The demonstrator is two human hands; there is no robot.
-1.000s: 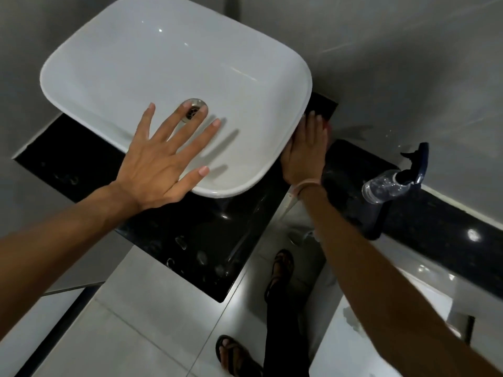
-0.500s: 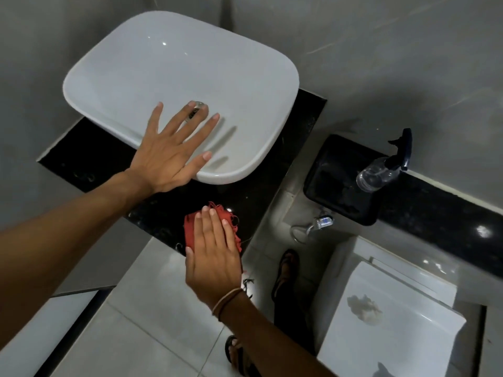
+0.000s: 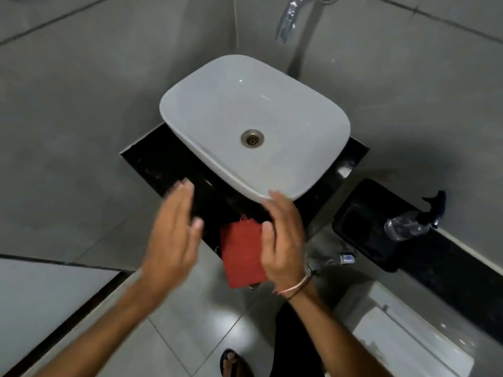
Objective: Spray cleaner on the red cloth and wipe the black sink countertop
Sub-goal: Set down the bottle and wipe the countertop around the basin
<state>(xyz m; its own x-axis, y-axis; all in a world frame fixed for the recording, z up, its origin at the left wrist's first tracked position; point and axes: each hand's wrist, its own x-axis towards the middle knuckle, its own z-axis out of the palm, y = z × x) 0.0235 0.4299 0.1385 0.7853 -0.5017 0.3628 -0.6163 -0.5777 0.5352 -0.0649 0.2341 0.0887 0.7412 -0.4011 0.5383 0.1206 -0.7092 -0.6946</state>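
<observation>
The red cloth [image 3: 242, 254] hangs in front of the black countertop's [image 3: 152, 161] near edge, folded into a rectangle. My right hand [image 3: 283, 240] holds it by its right side, thumb pressed on the fabric. My left hand [image 3: 174, 235] hovers to the left of the cloth, motion-blurred, fingers apart and holding nothing. A white basin [image 3: 190, 85] sits on the countertop just beyond both hands. The clear spray bottle [image 3: 405, 227] with a dark blue trigger stands on the black ledge [image 3: 462, 268] to the right, away from both hands.
A chrome faucet [image 3: 288, 20] juts from the grey tiled wall above the basin. A white toilet tank [image 3: 408, 336] stands at lower right, with a small valve [image 3: 345, 258] on the wall below the ledge. My sandalled foot [image 3: 234, 363] is on the floor tiles.
My left hand has come off the basin rim and drawn back towards me. My right hand has lifted the cloth off the countertop to its front edge. The view has pulled back.
</observation>
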